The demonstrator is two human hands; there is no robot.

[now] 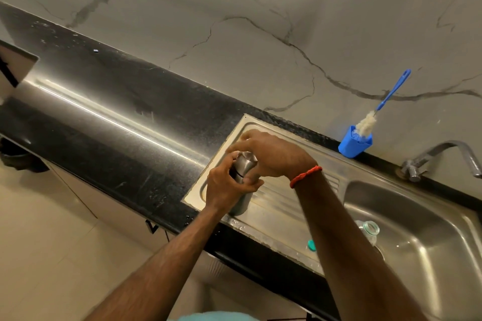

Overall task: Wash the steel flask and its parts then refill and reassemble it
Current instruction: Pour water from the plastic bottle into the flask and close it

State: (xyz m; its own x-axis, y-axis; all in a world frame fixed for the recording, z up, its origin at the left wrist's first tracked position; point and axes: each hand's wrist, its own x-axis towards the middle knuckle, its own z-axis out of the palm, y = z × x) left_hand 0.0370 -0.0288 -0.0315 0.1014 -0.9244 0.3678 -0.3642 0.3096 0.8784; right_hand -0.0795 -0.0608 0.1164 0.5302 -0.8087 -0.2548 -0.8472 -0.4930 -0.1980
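Observation:
The steel flask [242, 202] stands upright on the steel drainboard [281, 206] left of the sink. My left hand [227, 185] wraps around the flask's body. My right hand [271, 156], with a red thread at the wrist, covers the flask's steel cap [246, 161] from above and grips it. Most of the flask is hidden by both hands. A blue bottle brush [386, 99] stands in a blue holder [355, 143] on the counter behind the drainboard.
The sink bowl [422, 242] lies to the right, with a clear plastic bottle [369, 230] at its left edge and a teal cap [311, 245] beside it. A steel tap [440, 156] rises at the back right. Black counter [117, 112] stretches left.

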